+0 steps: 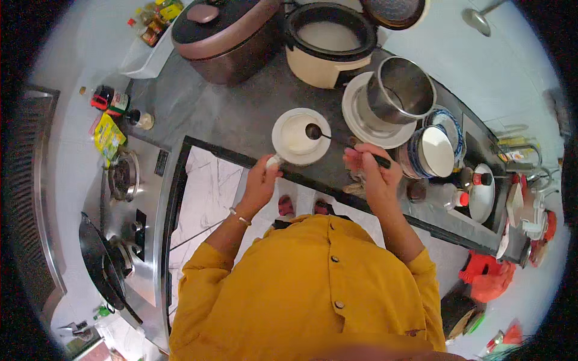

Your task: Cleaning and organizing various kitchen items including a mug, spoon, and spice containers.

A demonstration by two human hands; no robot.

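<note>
A white bowl [278, 131] with pale, whitish contents sits at the counter's front edge. My left hand [263, 178] grips a short white handle on its near left side. In my right hand [374, 173] is a dark spoon [338, 142] with a black handle, its rounded head over the bowl's contents. Whether the spoon touches them, I cannot tell. Right of the bowl, a steel pot [392, 97] rests tilted on a white plate [356, 131]. Behind stands a cream rice cooker [311, 65] with whitish contents, its lid [399, 11] raised.
A brown pressure cooker [230, 58] stands back left. Stacked bowls [435, 151] and a bottle with a red cap [440, 197] are near my right hand, before the sink [465, 216]. At left, a black wok [101, 264] sits on the gas stove [144, 252], near sauce bottles [110, 99].
</note>
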